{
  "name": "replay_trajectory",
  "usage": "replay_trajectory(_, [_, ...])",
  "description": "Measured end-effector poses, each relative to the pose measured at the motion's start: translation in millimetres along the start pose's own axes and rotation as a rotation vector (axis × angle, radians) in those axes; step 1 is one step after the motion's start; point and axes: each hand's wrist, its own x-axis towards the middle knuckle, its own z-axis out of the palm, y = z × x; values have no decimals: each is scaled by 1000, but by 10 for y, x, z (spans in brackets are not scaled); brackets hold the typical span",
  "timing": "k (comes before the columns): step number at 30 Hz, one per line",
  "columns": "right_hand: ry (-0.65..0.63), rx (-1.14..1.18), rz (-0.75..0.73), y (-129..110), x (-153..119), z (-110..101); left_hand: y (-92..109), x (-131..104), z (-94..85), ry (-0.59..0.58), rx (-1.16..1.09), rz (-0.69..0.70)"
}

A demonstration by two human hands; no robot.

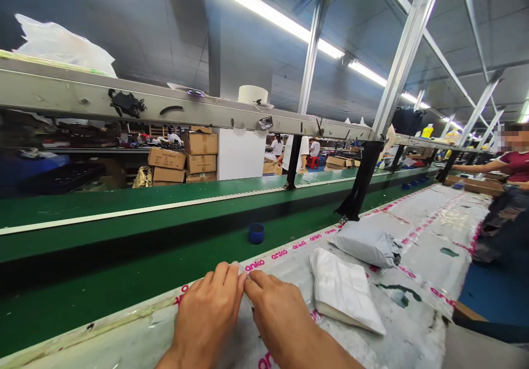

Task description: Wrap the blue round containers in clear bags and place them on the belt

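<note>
My left hand [209,314] and my right hand [281,308] meet over the near edge of the covered worktop [285,272]. Both have their fingers closed in a pinch on a thin, clear piece of plastic [241,267], mostly hidden by the fingers. Right of my right hand lies a stack of white plastic bags [347,292]. Just behind that stack rests a grey plastic packet [366,243]. A blue ring-shaped object [256,233] sits on the green conveyor belt [190,253], beyond my fingertips.
A metal shelf rail [206,110] crosses above the belt, held by upright posts [355,184]. A roll of white material [253,94] stands on the shelf. Several cardboard boxes [201,151] are stacked behind. A person in a red shirt [514,165] stands at far right.
</note>
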Motion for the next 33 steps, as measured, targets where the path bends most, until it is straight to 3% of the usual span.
replay_trajectory(5, [-51, -84, 38, -65, 5, 48, -11, 2, -28, -114, 42, -11])
replay_trajectory(10, [-75, -96, 90, -84, -15, -47, -5, -55, -75, -209, 15, -69])
replay_trajectory(14, [3, -44, 89, -24, -33, -38, -22, -194, -70, -193, -29, -84])
replay_trajectory(21, [138, 43, -18, 78, -30, 212, -92, -384, 37, -142, -75, -72])
replay_trajectory(25, [357, 319, -129, 96, -36, 224, -151, -372, 50, -95, -133, -58])
replay_trajectory(27, [449, 550, -113, 143, 59, 172, -174, -341, 34, -94, -149, -83])
replay_trajectory(29, [459, 711, 25, 248, 264, 135, -191, -311, 20, -92, -159, -95])
replay_trajectory(31, [415, 728, 213, 400, 556, 164, -199, -287, 15, -91, -164, -110])
replay_trajectory(33, [365, 674, 289, 557, 868, 280, -198, -273, 14, -93, -171, -134])
